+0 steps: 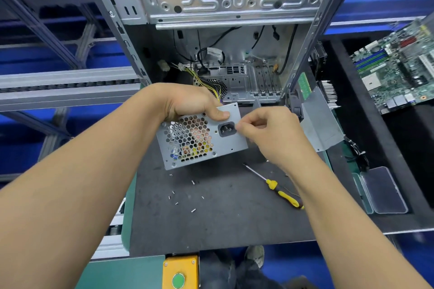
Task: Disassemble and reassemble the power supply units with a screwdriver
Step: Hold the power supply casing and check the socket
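A grey metal power supply unit (220,145) with a honeycomb vent and a black socket is held above the dark mat. My left hand (187,103) grips its top edge, thumb on the front face. My right hand (265,131) has its fingertips pinched together right beside the socket; whether a screw is between them is hidden. A yellow-handled screwdriver (279,191) lies on the mat below my right forearm. Several small screws (193,182) are scattered on the mat under the unit.
An open computer case (223,7) stands behind the unit, cables inside. A motherboard (399,68) lies at the right, a grey metal cover (321,124) beside the case, a clear plastic box (385,191) further right. A yellow box with a green button (180,273) sits at the front edge.
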A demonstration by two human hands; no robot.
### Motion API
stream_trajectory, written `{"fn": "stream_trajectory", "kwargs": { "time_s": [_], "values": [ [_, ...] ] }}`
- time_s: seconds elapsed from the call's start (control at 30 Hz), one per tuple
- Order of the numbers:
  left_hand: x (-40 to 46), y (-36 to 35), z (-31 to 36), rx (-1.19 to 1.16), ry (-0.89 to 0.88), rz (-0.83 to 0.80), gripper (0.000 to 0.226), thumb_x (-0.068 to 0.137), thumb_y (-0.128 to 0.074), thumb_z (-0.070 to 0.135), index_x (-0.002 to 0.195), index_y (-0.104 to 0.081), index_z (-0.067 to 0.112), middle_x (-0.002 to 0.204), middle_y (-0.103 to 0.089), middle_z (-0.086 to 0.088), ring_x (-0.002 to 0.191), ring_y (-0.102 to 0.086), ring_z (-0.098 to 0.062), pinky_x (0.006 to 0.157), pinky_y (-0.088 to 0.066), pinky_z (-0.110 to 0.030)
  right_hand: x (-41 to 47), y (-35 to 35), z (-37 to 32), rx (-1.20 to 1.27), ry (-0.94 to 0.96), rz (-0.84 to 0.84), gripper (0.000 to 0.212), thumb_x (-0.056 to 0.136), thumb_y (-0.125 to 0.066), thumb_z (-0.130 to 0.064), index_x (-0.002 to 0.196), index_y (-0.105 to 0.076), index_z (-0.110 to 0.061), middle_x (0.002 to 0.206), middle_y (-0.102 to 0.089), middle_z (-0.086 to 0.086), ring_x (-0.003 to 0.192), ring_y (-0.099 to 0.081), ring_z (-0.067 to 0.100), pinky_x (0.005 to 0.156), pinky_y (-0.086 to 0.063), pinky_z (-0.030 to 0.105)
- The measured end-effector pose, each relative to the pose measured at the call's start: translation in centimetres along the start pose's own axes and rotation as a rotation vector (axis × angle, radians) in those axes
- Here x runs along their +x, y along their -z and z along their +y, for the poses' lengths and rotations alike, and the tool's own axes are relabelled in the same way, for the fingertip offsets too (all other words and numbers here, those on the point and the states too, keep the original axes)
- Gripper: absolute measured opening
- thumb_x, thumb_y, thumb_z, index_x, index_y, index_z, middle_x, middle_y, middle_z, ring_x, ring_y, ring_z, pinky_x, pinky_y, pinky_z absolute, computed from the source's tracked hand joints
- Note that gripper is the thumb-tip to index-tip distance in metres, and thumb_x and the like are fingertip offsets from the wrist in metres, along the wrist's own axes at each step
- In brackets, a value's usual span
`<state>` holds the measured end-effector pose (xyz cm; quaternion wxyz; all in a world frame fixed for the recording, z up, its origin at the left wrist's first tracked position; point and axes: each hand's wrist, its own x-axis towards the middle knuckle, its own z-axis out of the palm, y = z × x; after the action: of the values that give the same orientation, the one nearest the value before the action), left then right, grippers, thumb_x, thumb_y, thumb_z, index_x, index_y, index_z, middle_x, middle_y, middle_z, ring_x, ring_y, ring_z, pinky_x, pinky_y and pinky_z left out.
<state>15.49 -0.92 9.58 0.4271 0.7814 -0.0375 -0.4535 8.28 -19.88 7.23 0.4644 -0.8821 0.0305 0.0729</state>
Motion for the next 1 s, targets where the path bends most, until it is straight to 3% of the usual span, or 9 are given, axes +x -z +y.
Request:
{"fn": "stream_trajectory", "kwargs": {
  "time_s": [0.1, 0.2, 0.37, 0.47, 0.63, 0.7, 0.83, 0.93, 1.0],
  "values": [
    [-0.2, -0.1, 0.0, 0.034, -0.034, 0.016, 0.024, 0.094, -0.064, 0.018, 0.074, -0.077, 0.017, 0.078, -0.076, 0.002, 0.068, -0.069, -0.007, 0.074, -0.05, -0.028, 0.1, -0.5, 0.3, 0.111, -0.071, 0.019, 0.015, 0.08, -0.079, -0.028, 0.068, -0.071, -0.026, 0.056, -0.066, -0.01, 0.052, -0.055, -0.002, 0.048, -0.036, 0.006],
    [-0.4, -0.1, -0.1, 0.07, -0.047, 0.005, 0.018, 0.092, -0.067, 0.026, 0.08, -0.077, 0.018, 0.078, -0.076, 0.006, 0.068, -0.068, -0.001, 0.075, -0.045, -0.025, -0.2, -1.1, 1.0, 0.343, -0.16, 0.021, 0.011, 0.08, -0.08, -0.023, 0.073, -0.072, -0.021, 0.058, -0.066, -0.008, 0.051, -0.056, 0.003, 0.055, -0.046, 0.015],
    [-0.3, -0.3, -0.1, 0.139, -0.06, 0.067, 0.018, 0.086, -0.074, 0.033, 0.08, -0.08, 0.018, 0.087, -0.077, -0.003, 0.079, -0.064, -0.013, 0.089, -0.049, -0.037, -0.6, -1.4, 1.9, 0.589, -0.245, -0.007, 0.008, 0.079, -0.082, -0.021, 0.074, -0.076, -0.018, 0.067, -0.071, -0.003, 0.057, -0.059, 0.007, 0.067, -0.054, 0.026],
    [-0.2, -0.4, -0.1, 0.136, -0.06, 0.05, 0.021, 0.082, -0.079, 0.031, 0.089, -0.08, 0.012, 0.091, -0.077, -0.01, 0.079, -0.066, -0.017, 0.082, -0.051, -0.036, -0.6, -1.7, 2.0, 0.624, -0.259, -0.012, 0.009, 0.077, -0.083, -0.021, 0.074, -0.075, -0.019, 0.067, -0.07, -0.002, 0.057, -0.058, 0.007, 0.067, -0.053, 0.025],
    [0.3, -1.0, 0.0, 0.214, -0.08, 0.074, 0.021, 0.076, -0.084, 0.034, 0.083, -0.08, 0.015, 0.085, -0.076, -0.011, 0.069, -0.062, -0.016, 0.061, -0.047, -0.026, -0.7, -1.7, 2.4, 0.685, -0.279, -0.059, 0.011, 0.077, -0.083, -0.02, 0.079, -0.074, -0.015, 0.07, -0.072, 0.002, 0.056, -0.056, 0.01, 0.071, -0.052, 0.032],
    [0.2, -1.0, -0.1, 0.212, -0.091, 0.068, 0.028, 0.074, -0.085, 0.038, 0.086, -0.08, 0.013, 0.085, -0.077, -0.012, 0.072, -0.064, -0.021, 0.065, -0.05, -0.033, -0.7, -1.7, 2.8, 0.697, -0.262, -0.069, 0.009, 0.08, -0.081, -0.019, 0.082, -0.073, -0.016, 0.07, -0.072, 0.001, 0.055, -0.057, 0.008, 0.071, -0.052, 0.031],
    [-0.4, -1.0, -0.1, 0.206, -0.096, 0.05, 0.058, 0.054, -0.08, 0.058, 0.091, -0.08, 0.013, 0.089, -0.077, -0.01, 0.083, -0.069, -0.029, 0.091, -0.054, -0.053, -0.9, -1.9, 3.3, 0.717, -0.237, -0.086, 0.006, 0.087, -0.074, -0.016, 0.086, -0.078, -0.021, 0.082, -0.076, 0.002, 0.064, -0.058, 0.008, 0.072, -0.051, 0.027],
    [-0.6, -0.7, 0.0, 0.21, -0.096, 0.057, 0.062, 0.054, -0.076, 0.061, 0.093, -0.08, 0.013, 0.09, -0.078, -0.007, 0.088, -0.07, -0.03, 0.094, -0.053, -0.049, -1.2, -2.3, 3.3, 0.703, -0.209, -0.106, 0.011, 0.09, -0.071, -0.023, 0.09, -0.08, -0.029, 0.087, -0.073, 0.006, 0.074, -0.053, 0.013, 0.072, -0.048, 0.025],
    [-0.6, -0.5, 0.0, 0.213, -0.087, 0.061, 0.055, 0.058, -0.076, 0.058, 0.093, -0.081, 0.016, 0.089, -0.078, -0.003, 0.086, -0.07, -0.021, 0.092, -0.054, -0.041, -1.4, -2.4, 3.3, 0.687, -0.182, -0.103, 0.01, 0.091, -0.069, -0.028, 0.093, -0.079, -0.031, 0.089, -0.073, 0.004, 0.074, -0.053, 0.01, 0.072, -0.047, 0.025]
  ]
}}
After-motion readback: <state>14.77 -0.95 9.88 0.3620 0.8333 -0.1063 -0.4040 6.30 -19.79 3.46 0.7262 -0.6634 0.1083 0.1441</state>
